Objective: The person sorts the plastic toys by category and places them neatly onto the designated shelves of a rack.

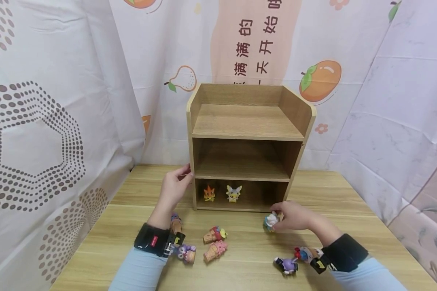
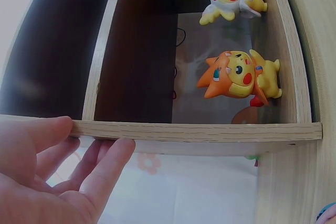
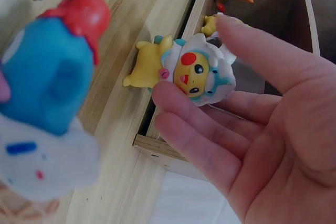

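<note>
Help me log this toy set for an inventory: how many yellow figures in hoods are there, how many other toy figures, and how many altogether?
Yellow figures in hoods: 3
Other toy figures, some partly hidden: 6
Total: 9

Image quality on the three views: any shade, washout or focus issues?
Head: bright overall, but the shelf is shaded inside its two lower levels. Left wrist: shelf interior dark at left, picture's upper-left corner washed out. Right wrist: the blue-topped ice-cream toy, close to the lens, is soft and out of focus; the white-hooded figure beyond it looks sharper.
</note>
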Tool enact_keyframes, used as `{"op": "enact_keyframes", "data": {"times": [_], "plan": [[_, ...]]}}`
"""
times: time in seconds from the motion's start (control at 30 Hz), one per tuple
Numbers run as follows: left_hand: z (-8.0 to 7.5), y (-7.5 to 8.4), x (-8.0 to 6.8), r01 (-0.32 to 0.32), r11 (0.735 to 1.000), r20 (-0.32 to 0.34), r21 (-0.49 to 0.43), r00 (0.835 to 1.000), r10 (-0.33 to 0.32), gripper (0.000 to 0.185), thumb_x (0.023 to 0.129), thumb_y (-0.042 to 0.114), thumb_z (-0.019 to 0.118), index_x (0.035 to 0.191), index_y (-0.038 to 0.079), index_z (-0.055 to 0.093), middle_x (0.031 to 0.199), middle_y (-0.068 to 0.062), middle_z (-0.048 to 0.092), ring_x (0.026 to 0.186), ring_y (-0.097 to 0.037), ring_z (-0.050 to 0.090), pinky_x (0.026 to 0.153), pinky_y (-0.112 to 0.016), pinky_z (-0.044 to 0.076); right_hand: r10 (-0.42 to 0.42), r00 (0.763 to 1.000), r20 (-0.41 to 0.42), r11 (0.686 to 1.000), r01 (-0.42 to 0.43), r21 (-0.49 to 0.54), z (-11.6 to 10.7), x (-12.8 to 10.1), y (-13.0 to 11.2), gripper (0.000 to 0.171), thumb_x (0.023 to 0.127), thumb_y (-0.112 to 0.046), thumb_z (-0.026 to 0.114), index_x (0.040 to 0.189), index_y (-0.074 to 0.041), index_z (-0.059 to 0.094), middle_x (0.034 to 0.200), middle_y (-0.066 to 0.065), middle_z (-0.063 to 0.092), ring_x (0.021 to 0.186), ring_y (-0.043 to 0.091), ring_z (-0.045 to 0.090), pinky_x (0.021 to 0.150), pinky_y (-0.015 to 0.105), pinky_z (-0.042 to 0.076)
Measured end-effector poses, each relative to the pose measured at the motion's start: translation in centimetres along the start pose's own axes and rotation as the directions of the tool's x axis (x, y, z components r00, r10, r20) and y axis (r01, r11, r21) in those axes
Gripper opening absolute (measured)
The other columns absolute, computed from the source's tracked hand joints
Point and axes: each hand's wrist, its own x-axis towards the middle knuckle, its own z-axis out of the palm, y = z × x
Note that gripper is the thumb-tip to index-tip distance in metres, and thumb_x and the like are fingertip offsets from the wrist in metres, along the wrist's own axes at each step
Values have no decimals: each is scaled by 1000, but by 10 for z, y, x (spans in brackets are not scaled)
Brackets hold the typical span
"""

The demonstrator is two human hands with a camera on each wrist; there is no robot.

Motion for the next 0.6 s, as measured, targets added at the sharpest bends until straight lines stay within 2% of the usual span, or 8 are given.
{"op": "enact_keyframes", "data": {"times": [0.07,0.2,0.4,0.6], "plan": [[0,0,0,-1,1000,2,1,1000,1,40,99,8,65,138,2,62,126,-21,67,111,-32,66,87,-45,58,-22,1000,7,1000,22,-14,-1,-1,1,57,79,-22,86,126,3,65,107,4,68,84,14,61,71,31,53],[0,-1,1,-5,1000,3,-4,1000,5,39,99,7,65,138,1,62,126,-22,66,111,-32,66,87,-43,58,-34,999,36,999,33,29,-1,-3,1,60,78,-10,86,132,2,62,110,7,67,74,9,61,65,28,53],[0,-1,1,-13,1000,8,-14,1000,13,40,99,7,65,138,0,61,127,-25,65,113,-34,65,86,-40,59,-37,997,70,998,33,53,-1,-4,0,55,77,3,78,130,-1,64,102,4,65,63,7,55,56,27,48],[0,-2,2,-12,1000,9,-12,1000,12,40,99,7,65,139,0,61,127,-23,66,112,-33,65,84,-37,59,-57,997,49,998,57,-10,4,-1,3,47,78,4,77,124,-5,67,104,0,65,67,7,55,60,27,50]]}}
